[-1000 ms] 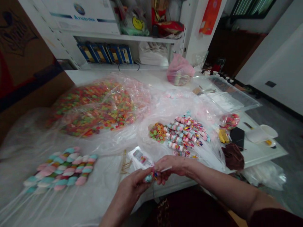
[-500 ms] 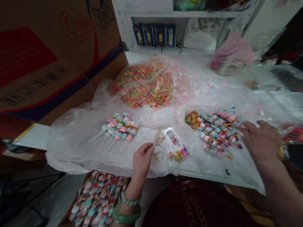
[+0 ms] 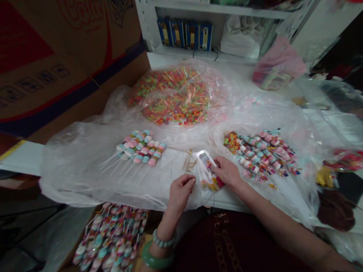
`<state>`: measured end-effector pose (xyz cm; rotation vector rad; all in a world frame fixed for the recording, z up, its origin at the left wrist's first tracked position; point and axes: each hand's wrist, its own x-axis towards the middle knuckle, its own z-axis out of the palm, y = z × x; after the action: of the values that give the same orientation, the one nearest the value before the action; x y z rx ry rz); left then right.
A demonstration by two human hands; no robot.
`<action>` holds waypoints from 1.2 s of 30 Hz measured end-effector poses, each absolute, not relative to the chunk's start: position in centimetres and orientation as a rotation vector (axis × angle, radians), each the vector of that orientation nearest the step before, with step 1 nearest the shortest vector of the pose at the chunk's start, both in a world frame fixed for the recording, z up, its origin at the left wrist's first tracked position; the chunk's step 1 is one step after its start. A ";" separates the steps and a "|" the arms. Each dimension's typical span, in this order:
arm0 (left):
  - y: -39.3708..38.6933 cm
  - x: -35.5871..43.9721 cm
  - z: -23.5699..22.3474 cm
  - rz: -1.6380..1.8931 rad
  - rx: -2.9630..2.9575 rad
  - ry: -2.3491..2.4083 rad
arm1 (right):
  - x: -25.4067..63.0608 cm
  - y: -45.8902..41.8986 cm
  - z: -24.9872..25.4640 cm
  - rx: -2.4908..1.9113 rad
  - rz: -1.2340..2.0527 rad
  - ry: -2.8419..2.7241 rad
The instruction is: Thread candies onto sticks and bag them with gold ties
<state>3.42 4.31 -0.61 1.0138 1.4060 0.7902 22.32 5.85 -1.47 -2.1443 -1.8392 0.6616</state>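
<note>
My left hand is pinched closed just below several gold twist ties; anything between its fingertips is too small to make out. My right hand grips the right edge of a printed plastic bag, on top of a small stack. To the left lie marshmallow skewers on white sticks, unwrapped, in a slanting row. Right of my right hand is a pile of wrapped marshmallow skewers, tied with gold. Beside that pile sit loose coloured candy rings.
A big clear bag of coloured rings lies at the back of the table. A large cardboard box stands at left. Below the table edge, a box holds many wrapped skewers. A pink bag sits at back right.
My right hand has moved left from the wrapped pile to the printed bags and taken hold of one. My left hand stays pinched, shifted slightly right in view.
</note>
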 end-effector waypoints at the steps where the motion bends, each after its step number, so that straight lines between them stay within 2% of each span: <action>1: 4.3 3.3 -0.5 0.797 0.995 1.405 | 22.8 6.2 -1.8 -2.138 0.742 -1.769; 6: 4.4 3.1 0.2 0.841 0.953 1.367 | 24.3 6.2 -2.0 -2.003 0.833 -1.536; 11: 4.2 2.8 0.6 0.869 0.898 1.328 | 24.8 5.4 -1.1 -1.764 0.702 -1.354; 18: 3.4 3.2 0.7 0.882 0.698 1.160 | 20.9 5.2 1.2 -1.464 1.166 -0.933; 22: 3.1 2.8 0.7 0.945 0.489 0.946 | 16.2 5.2 1.3 -1.457 1.418 -1.121; 29: 3.2 -3.3 -0.6 1.151 0.258 0.945 | 8.7 7.0 0.1 -1.470 1.257 -1.724; 32: 2.9 -7.3 -1.1 1.253 0.222 1.032 | 5.6 8.2 1.1 -1.346 1.474 -1.739; 36: 2.3 -11.5 -1.2 1.382 0.083 1.189 | 0.6 10.5 2.7 -1.176 1.928 -1.193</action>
<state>-11.49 2.28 -1.25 0.0827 1.1889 1.3816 0.61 10.49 2.69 -1.1765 -1.1929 1.9280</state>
